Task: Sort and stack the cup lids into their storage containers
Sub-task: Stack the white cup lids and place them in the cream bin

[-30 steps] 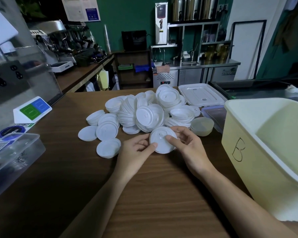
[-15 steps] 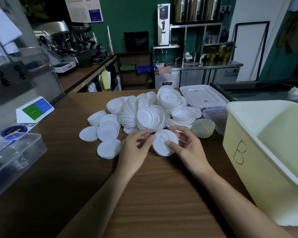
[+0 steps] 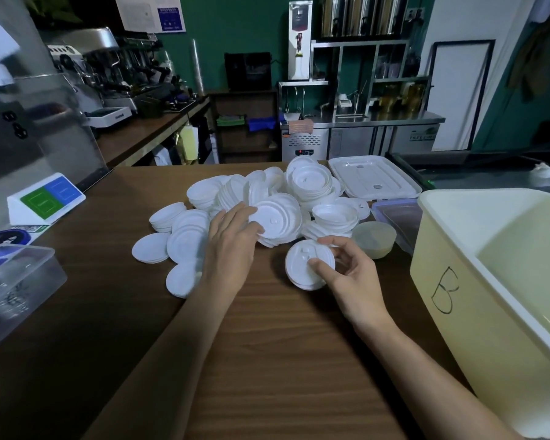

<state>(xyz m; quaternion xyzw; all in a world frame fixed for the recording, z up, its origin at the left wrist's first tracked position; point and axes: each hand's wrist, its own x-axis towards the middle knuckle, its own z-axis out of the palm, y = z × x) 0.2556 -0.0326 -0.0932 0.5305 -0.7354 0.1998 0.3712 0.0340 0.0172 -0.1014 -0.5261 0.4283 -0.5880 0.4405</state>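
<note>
A heap of white cup lids (image 3: 311, 188) covers the middle of the brown wooden counter. My right hand (image 3: 350, 274) holds a small stack of white lids (image 3: 302, 265) just above the counter, thumb on top and fingers curled round its far edge. My left hand (image 3: 232, 239) reaches into the heap with straight fingers, touching the edge of a tilted lid stack (image 3: 280, 222). A pale yellow bin marked "B" (image 3: 448, 268) stands open at the right.
A clear plastic box (image 3: 13, 281) sits at the left edge. A white tray lid (image 3: 375, 182), a dark container (image 3: 400, 220) and a small translucent cup (image 3: 373, 238) lie behind the heap on the right. A blue-green sign (image 3: 45, 198) stands far left.
My left hand has let go of the held lid stack and moved up and left into the heap. My right hand keeps the stack alone.
</note>
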